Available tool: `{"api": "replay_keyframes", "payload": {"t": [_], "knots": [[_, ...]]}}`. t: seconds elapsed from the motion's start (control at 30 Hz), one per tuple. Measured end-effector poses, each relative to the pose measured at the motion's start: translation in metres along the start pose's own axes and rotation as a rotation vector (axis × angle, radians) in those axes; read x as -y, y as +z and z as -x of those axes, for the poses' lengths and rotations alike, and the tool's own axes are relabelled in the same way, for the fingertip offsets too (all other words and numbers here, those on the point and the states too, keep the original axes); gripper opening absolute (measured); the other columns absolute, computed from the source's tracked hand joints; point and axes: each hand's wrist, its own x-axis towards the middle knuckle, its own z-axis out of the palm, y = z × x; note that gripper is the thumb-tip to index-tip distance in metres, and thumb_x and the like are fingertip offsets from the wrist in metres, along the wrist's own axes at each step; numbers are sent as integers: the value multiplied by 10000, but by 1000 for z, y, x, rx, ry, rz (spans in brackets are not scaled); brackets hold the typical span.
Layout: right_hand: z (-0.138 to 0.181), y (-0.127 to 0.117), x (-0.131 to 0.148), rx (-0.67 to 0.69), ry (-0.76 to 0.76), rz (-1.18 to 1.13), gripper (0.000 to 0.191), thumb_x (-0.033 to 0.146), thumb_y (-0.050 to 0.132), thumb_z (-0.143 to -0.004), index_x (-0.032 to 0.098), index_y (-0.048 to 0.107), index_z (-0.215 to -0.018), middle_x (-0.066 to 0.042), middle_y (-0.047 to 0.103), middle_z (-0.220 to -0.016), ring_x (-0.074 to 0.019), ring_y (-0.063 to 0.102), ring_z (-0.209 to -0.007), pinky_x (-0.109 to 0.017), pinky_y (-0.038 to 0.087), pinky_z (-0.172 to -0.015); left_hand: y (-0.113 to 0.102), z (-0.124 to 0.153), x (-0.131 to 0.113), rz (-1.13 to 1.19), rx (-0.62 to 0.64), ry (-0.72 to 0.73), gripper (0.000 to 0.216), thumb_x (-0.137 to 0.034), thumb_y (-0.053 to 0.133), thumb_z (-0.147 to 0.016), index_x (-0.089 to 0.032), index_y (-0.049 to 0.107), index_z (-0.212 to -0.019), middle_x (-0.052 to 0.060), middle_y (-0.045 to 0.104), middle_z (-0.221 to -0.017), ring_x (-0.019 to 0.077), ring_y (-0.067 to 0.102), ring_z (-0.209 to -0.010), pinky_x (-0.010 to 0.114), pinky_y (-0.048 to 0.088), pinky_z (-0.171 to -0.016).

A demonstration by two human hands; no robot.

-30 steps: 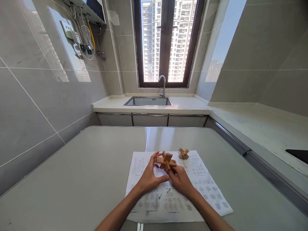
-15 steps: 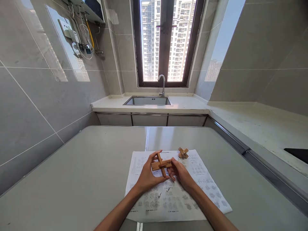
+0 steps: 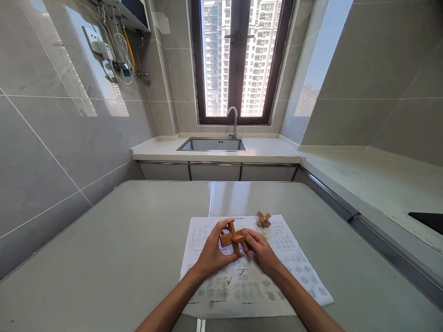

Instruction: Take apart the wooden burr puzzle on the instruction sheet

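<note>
Nearest the camera, two bare forearms reach out over a printed sheet (image 3: pixel 242 286) that lies flat on the grey table (image 3: pixel 104 258). The left hand (image 3: pixel 211 256) and the right hand (image 3: pixel 261 251) meet above the sheet's middle, and between them they hold a small wooden puzzle (image 3: pixel 233 237), a cross of notched bars. The left hand's thumb and fingers are curled into a pinch around the left end of the cross; the right hand's fingertips pinch its right end, the other fingers bent beneath. The puzzle appears held just above the paper, though whether its lower tip touches the sheet cannot be told.

As a judgement, the puzzle is light and stiff: bare wood, dry, not slippery, unlikely to break under finger pressure. Its weak point is probably the joints, since interlocked bars may slide apart if gripped loosely or tilted. The best hold looks to be on the bar ends, one hand to each, squeezing along a bar rather than across the crossing, so the centre stays free.

Just beyond the hands, near the sheet's far edge, sits a second wooden puzzle (image 3: pixel 263 219), apart from both hands. Farther off, past the table, a counter carries a sink (image 3: pixel 212 145) with a tap (image 3: pixel 234 121) below a window (image 3: pixel 238 60).
</note>
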Motion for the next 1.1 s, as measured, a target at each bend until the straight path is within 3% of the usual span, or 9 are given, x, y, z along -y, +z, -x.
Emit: {"api": "replay_keyframes", "payload": {"t": [0.2, 0.43, 0.63, 0.8, 0.97, 1.1], "knots": [[2, 0, 1, -7, 50, -44, 427, 587, 626, -935, 186, 697, -808, 47, 509, -529, -104, 386, -486, -236, 345, -530, -2, 1, -3, 41, 16, -65, 919, -325, 939, -624, -309, 495, -1427, 88, 580, -1404, 293, 597, -1181, 468, 481, -1057], [2, -3, -3, 110, 124, -144, 387, 521, 650, -929, 176, 675, -756, 49, 494, -505, -101, 378, -473, -231, 330, -512, -3, 1, -1, 151, 69, -151, 1006, -331, 982, -556, -303, 506, -1442, 87, 622, -1387, 289, 592, -1188, 441, 503, -1041], [3, -1, -4, 51, 112, -156, 343, 497, 666, -931, 164, 726, -874, 68, 457, -489, -84, 315, -462, -215, 303, -493, -4, 0, 0, 147, 73, -157, 1042, -341, 993, -539, -317, 494, -1454, 74, 659, -1329, 271, 623, -1117, 425, 523, -1004], [3, 2, -3, 3, 88, -144, 342, 496, 677, -921, 166, 730, -846, 71, 441, -472, -83, 305, -455, -216, 301, -479, -2, -1, 1, 107, 43, -124, 976, -324, 979, -568, -318, 510, -1424, 69, 637, -1362, 241, 641, -1039, 403, 531, -975], [-1, -1, -4, -92, 56, -210, 350, 482, 691, -910, 178, 683, -737, 73, 414, -476, -84, 300, -461, -219, 298, -475, -2, -1, -1, 54, -26, -61, 698, -263, 843, -733, -290, 556, -1368, 65, 648, -1340, 231, 649, -1037, 417, 509, -1004], [-2, -3, -7, -24, 122, -247, 353, 513, 711, -887, 167, 702, -813, 57, 492, -513, -69, 306, -428, -219, 268, -431, 3, 2, -2, 80, 40, -50, 1045, -316, 941, -612, -299, 411, -1513, 107, 553, -1472, 313, 569, -1271, 473, 456, -1105]]}}
